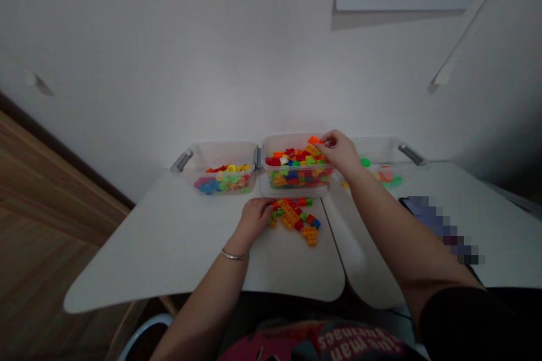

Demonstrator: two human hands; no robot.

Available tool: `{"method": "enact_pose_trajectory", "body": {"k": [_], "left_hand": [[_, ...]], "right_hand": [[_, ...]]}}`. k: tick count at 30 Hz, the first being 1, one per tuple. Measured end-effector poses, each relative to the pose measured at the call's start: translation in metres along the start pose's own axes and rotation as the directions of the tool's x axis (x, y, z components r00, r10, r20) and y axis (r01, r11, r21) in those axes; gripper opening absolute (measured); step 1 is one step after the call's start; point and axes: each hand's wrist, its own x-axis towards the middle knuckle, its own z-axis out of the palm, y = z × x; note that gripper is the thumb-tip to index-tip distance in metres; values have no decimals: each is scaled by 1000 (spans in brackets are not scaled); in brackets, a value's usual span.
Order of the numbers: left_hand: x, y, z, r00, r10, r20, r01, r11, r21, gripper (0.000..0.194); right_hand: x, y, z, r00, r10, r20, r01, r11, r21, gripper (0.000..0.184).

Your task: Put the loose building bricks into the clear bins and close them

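Above the right side of the middle clear plastic box (296,183), my right hand (340,152) pinches an orange building brick (315,140). A yellow-orange brick (312,149) shows just under it, and I cannot tell whether the two are joined. Many coloured bricks fill that box. My left hand (255,218) rests on the table at the left edge of a loose brick pile (289,212), its fingers curled against the bricks. What those fingers hold, if anything, is hidden. Orange, red, green and blue bricks make up the pile, some stuck together.
To the left stands another clear box (224,149) with coloured plastic pieces. A third clear box (376,144) with a few pieces is partly behind my right forearm. A blurred-out dark flat object (440,231) lies at right. A seam (332,231) divides the white tables (190,254); the wall is behind.
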Motion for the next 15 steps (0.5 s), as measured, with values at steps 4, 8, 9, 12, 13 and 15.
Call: {"method": "enact_pose_trajectory", "body": {"k": [4, 8, 9, 12, 13, 15], "left_hand": [[0, -1, 0, 1000, -22, 8, 22, 1000, -14, 31], [1, -3, 1, 1000, -17, 17, 17, 1000, -12, 31], [1, -3, 1, 1000, -15, 18, 15, 1000, -8, 31], [0, -3, 1, 1000, -15, 15, 15, 1000, 5, 30], [0, -3, 1, 1000, -13, 12, 13, 1000, 5, 30], [0, -2, 0, 1000, -6, 10, 6, 1000, 2, 29]], "right_hand": [[20, -6, 14, 971, 49, 236, 17, 963, -269, 11], [27, -3, 24, 975, 38, 220, 53, 919, -392, 13], [28, -2, 26, 976, 30, 216, 62, 911, -407, 16], [30, 2, 30, 969, -13, 248, 122, 894, -432, 22], [29, 2, 31, 963, -31, 268, 149, 888, -434, 24], [28, 2, 31, 959, -62, 276, 180, 887, -426, 26]]}}
